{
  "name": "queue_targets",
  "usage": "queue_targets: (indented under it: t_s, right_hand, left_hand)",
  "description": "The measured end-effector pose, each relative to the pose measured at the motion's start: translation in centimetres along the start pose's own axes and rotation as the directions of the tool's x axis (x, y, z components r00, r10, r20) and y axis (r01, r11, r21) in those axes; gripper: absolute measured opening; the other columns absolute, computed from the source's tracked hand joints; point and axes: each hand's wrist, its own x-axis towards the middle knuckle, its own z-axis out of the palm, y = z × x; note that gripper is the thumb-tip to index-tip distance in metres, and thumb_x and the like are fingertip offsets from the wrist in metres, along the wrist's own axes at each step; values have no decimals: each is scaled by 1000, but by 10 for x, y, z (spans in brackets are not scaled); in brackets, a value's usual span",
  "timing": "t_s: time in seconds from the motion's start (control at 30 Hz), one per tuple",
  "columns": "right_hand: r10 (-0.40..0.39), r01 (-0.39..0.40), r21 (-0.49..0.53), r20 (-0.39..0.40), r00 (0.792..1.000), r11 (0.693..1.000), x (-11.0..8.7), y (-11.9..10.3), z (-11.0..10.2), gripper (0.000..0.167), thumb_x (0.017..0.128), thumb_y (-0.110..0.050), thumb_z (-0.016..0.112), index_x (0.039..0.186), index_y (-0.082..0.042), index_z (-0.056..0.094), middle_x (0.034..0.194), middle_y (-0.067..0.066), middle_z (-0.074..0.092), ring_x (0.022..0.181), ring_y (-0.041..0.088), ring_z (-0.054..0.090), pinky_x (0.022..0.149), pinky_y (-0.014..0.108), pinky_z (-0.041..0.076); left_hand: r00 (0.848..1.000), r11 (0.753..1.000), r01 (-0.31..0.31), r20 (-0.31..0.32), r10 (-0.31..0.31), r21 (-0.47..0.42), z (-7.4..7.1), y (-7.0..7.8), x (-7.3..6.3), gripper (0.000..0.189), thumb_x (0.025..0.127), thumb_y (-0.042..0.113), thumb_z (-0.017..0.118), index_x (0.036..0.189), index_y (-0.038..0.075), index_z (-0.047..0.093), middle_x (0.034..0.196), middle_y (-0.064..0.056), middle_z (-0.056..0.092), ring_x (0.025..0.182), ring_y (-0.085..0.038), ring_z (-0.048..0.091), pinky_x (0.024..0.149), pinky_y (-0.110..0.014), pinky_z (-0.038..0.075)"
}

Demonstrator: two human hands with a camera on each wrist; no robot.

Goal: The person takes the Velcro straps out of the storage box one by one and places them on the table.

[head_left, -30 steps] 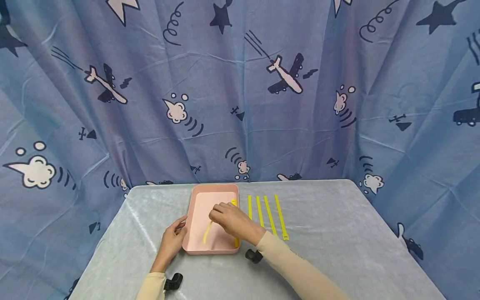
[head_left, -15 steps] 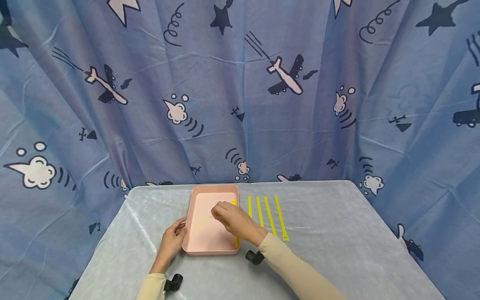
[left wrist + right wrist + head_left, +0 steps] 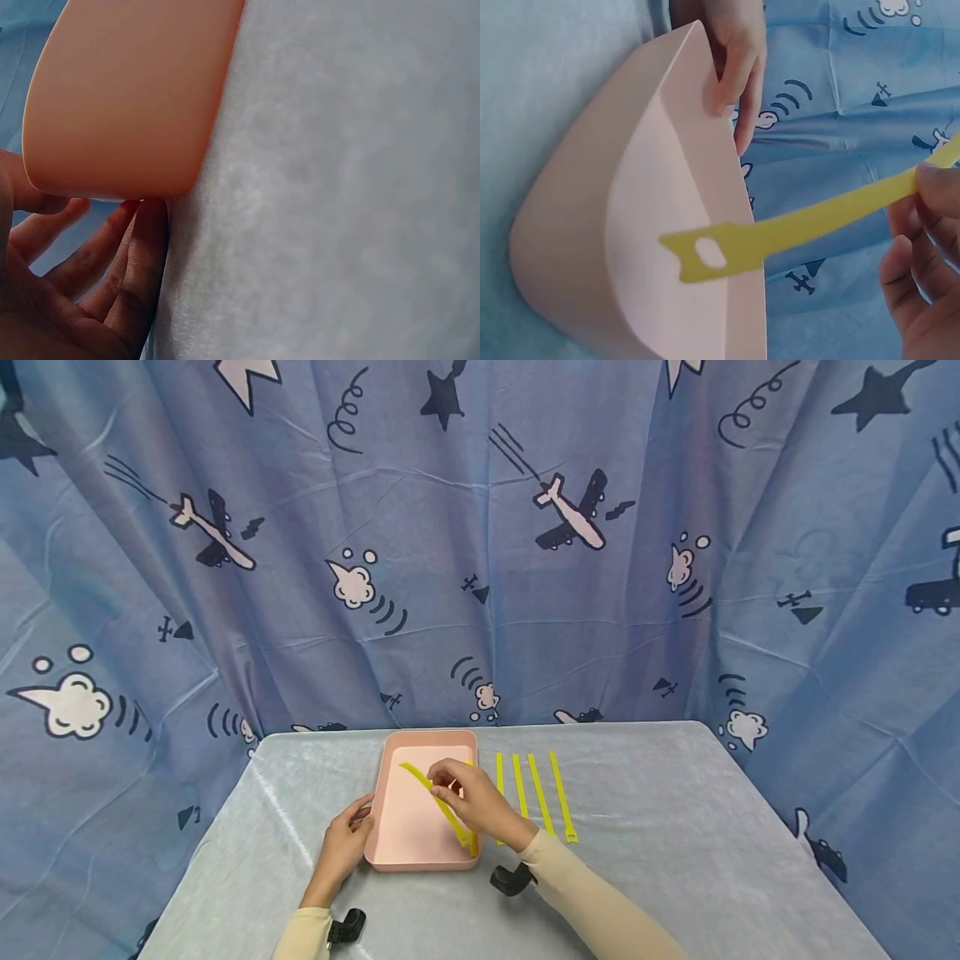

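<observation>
The right hand [image 3: 476, 797] pinches a strap [image 3: 447, 814] over the tray [image 3: 405, 843]. The left hand [image 3: 347, 839], fingers loose and a bit spread, touches the tray's left side. A loose pinch could drop the strap.

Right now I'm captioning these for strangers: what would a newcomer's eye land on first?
Probably the bright yellow strap pinched by the right hand over the pink tray. Next, four more yellow straps lying on the table, right of the tray. Behind hangs a blue curtain printed with airplanes.
</observation>
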Motion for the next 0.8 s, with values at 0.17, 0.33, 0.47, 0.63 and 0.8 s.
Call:
queue_targets:
  t_s: [0.17, 0.33, 0.47, 0.63, 0.8]
  right_hand:
    - [65, -62, 109, -26, 998, 992, -3, 3, -1, 13, 94, -17, 65, 106, -13, 62, 88, 1, 66, 77, 7, 57, 71, 24, 54]
    - [143, -129, 192, -59, 988, 973, -7, 8, -2, 14, 94, -21, 65, 107, -13, 62, 87, 2, 65, 75, 9, 56, 68, 23, 51]
    - [216, -191, 271, -67, 974, 943, -10, 13, -1, 15, 95, -19, 65, 108, -11, 61, 90, 7, 65, 77, 10, 57, 68, 19, 49]
    - [301, -262, 338, -69, 951, 904, -13, 16, -3, 16, 96, -11, 62, 110, -5, 60, 94, 13, 63, 78, 12, 57, 69, 18, 49]
    - [347, -307, 350, -56, 936, 885, -17, 0, -16, 14, 96, -5, 60, 110, -2, 59, 94, 14, 62, 78, 14, 57, 69, 18, 50]
  left_hand:
    - [1000, 1000, -3, 1, 3, -7, 0, 0, 1, 41, 98, 11, 55, 139, 11, 57, 125, -21, 65, 111, -33, 65, 88, -41, 54]
    - [1000, 1000, 3, 3, -3, -5, 0, 0, 1, 41, 98, 13, 55, 139, 12, 57, 126, -20, 65, 111, -32, 65, 88, -40, 54]
    - [1000, 1000, 3, 11, -3, -11, 0, 0, 1, 42, 98, 13, 55, 139, 12, 56, 126, -20, 65, 110, -31, 66, 86, -38, 54]
    - [1000, 1000, 4, 14, -4, -12, 0, 1, 0, 42, 98, 13, 55, 140, 11, 56, 126, -21, 64, 112, -32, 65, 88, -40, 54]
    - [1000, 1000, 10, 14, -10, -10, 0, 1, 1, 42, 98, 13, 54, 140, 12, 56, 127, -20, 64, 114, -32, 64, 91, -42, 53]
